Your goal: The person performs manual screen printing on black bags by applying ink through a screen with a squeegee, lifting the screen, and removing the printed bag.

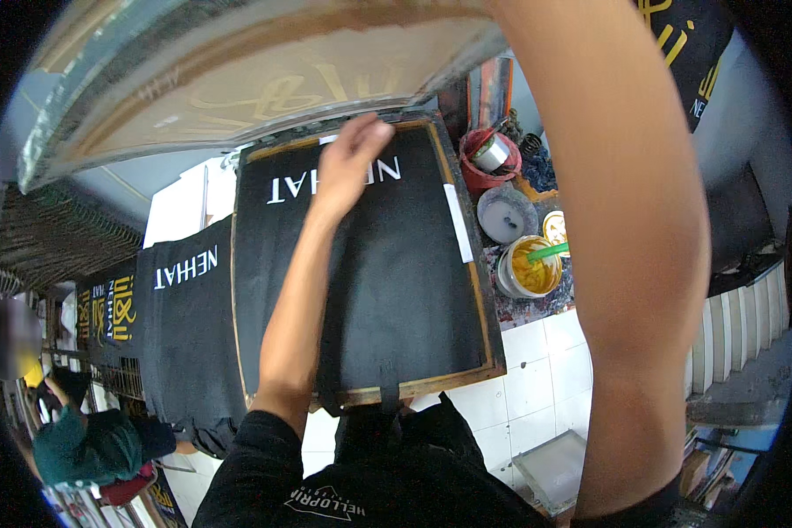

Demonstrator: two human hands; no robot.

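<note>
Left hand (350,163) lies flat, fingers loosely together, on black shirt (370,264) stretched over wooden platen (491,326). White lettering already printed; gold layer apparently pending. Right arm holds raised screen frame (238,79); its hand out of view, grip unknown

— What's under the left hand (354,157)?

— A black garment (387,282), spread flat over a wooden-edged board (488,334). It fills nearly the whole board, with white lettering across its far end, where the hand rests flat, fingers together.

— And the other hand?

— The right arm rises out of the top of the view; that hand is hidden. Above, at the far left, hangs a tilted printing screen (238,79), tan mesh bearing a pale yellowish design.
</note>
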